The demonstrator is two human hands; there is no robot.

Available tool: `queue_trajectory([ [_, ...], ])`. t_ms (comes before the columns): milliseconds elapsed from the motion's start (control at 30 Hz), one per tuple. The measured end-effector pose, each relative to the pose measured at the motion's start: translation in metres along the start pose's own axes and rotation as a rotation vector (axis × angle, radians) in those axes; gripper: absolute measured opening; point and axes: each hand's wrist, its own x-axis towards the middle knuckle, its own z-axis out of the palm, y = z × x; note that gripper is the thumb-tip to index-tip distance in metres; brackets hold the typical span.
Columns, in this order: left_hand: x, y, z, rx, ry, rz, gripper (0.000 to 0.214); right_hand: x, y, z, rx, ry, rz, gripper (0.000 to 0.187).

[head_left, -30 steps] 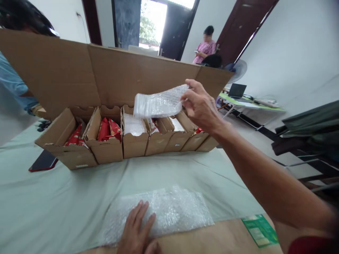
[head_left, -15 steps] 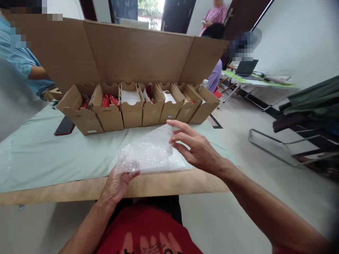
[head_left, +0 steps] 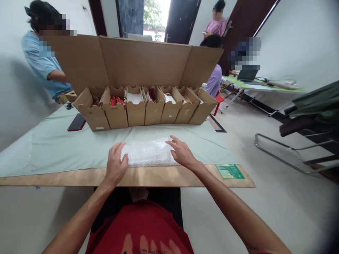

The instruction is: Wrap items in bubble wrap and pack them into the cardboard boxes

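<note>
A sheet of clear bubble wrap [head_left: 147,151], folded into a rough rectangle, lies flat along the front of the cloth-covered table. My left hand [head_left: 116,161] rests at its left end, thumb apart from the curved fingers, touching the edge. At the right end is my right hand [head_left: 182,152], fingers stretched and spread, fingertips on or just over the wrap. Neither hand is closed around it. Beyond the wrap stands a row of cardboard bins [head_left: 136,114], with red packets [head_left: 116,101] and white items [head_left: 134,98] inside.
A tall cardboard panel [head_left: 145,65] rises behind the bins. Left of them lies a dark phone-like slab [head_left: 76,122]. A green label [head_left: 230,171] is on the table's right front corner. A person in blue [head_left: 42,60] is behind at left; a metal-framed chair [head_left: 286,153] stands at right.
The bubble wrap went from partly lifted and slanted to flat and narrower. My left hand moved up to its left edge; my right hand came down onto the right end. The view shifted.
</note>
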Motion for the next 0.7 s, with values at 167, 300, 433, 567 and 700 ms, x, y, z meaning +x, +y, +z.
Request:
queue_trajectory([
  [167, -0.008, 0.003, 0.031, 0.425, -0.416, 0.345, 0.036, 0.003, -0.003, -0.006, -0.052, -0.201, -0.175, 0.035],
  [300, 0.0, -0.02, 0.049, 0.525, -0.517, 0.376, 0.032, 0.038, 0.0, -0.033, -0.06, -0.177, -0.215, 0.032],
  [433, -0.006, -0.046, 0.054, 0.579, -0.48, 0.436, 0.034, 0.12, -0.013, -0.087, -0.138, -0.016, -0.267, 0.027],
  [567, -0.014, -0.061, 0.062, 0.644, -0.256, 0.638, 0.036, 0.235, -0.047, -0.125, -0.324, -0.035, -0.306, 0.031],
  [700, -0.01, -0.066, 0.07, 0.629, -0.139, 0.747, 0.037, 0.326, -0.081, -0.112, -0.424, -0.236, -0.33, 0.029],
])
